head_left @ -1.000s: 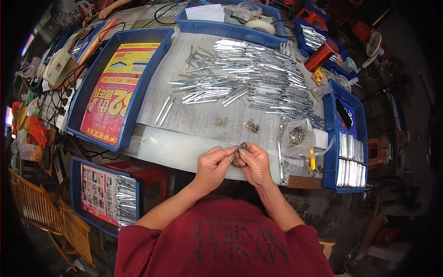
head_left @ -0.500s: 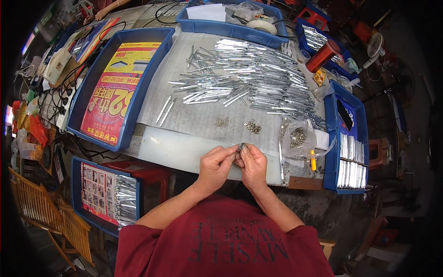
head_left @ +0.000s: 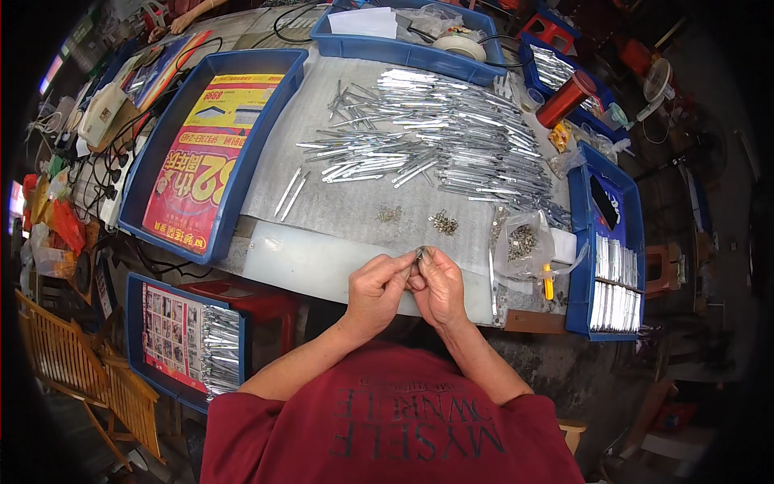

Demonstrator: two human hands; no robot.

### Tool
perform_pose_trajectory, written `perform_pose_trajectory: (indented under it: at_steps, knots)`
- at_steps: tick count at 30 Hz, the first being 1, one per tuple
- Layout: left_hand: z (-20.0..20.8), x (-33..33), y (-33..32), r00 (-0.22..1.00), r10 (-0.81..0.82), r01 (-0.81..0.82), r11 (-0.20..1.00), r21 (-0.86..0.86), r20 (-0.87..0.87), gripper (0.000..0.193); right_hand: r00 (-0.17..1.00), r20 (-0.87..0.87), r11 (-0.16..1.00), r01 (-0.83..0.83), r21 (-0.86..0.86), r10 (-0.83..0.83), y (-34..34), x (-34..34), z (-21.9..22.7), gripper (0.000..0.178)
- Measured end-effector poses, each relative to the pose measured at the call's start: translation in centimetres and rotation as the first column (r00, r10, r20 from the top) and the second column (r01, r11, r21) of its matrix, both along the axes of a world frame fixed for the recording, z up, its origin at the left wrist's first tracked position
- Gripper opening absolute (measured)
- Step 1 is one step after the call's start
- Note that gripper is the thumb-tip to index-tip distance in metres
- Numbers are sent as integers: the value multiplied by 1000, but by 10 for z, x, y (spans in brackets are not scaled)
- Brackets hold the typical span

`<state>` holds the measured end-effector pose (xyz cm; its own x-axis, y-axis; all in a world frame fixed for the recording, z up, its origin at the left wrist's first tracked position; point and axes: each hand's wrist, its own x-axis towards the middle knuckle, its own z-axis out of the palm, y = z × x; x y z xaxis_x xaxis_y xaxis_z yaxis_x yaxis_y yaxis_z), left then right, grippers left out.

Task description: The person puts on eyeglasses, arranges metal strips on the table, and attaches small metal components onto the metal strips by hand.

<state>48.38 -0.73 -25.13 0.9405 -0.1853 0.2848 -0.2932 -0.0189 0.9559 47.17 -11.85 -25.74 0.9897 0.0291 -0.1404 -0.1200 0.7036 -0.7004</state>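
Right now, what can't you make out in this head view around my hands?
- The small metal part pinched between left hand and right hand: mostly covered by fingers, shape unclear.
- Loose fasteners on the table: too small to identify.
- Contents of the clear bag: tiny, blurred by plastic.

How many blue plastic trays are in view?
5, maybe more hidden: large tray with a red and yellow sheet, left; tray at the far edge; small tray at the far right; tray on the right; low tray at lower left.

Dark red short-sleeved printed T-shirt (head_left: 395, 427)
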Motion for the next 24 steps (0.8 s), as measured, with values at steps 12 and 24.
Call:
perform_pose_trajectory:
  at_steps: [12, 24]
  knots:
    - [-3, 2, -1, 997, 48, -51, 997, 52, 64, 18, 983, 147, 907, 163, -388, -113, 1, -6, -8, 15]
    - [-3, 2, -3, 997, 42, -45, 998, 37, 59, 18, 973, 167, 848, 221, -481, -159, -3, -3, -9, 11]
